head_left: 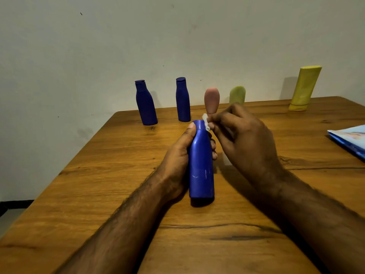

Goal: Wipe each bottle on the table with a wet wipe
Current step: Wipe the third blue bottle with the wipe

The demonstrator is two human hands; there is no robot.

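My left hand (177, 161) grips a blue bottle (201, 171) at the table's middle, its cap end tilted away from me. My right hand (245, 139) pinches a small bunched white wet wipe (206, 121) against the bottle's cap. Along the far edge stand two more blue bottles (145, 103) (182, 99), a pink bottle (211, 99), a pale green bottle (237, 94) partly hidden behind my right hand, and a tall yellow bottle (304, 88) at the far right.
The wooden table (98, 175) meets a plain wall at the back; its left edge drops off to the floor. A light blue wipe packet (349, 141) lies at the right edge.
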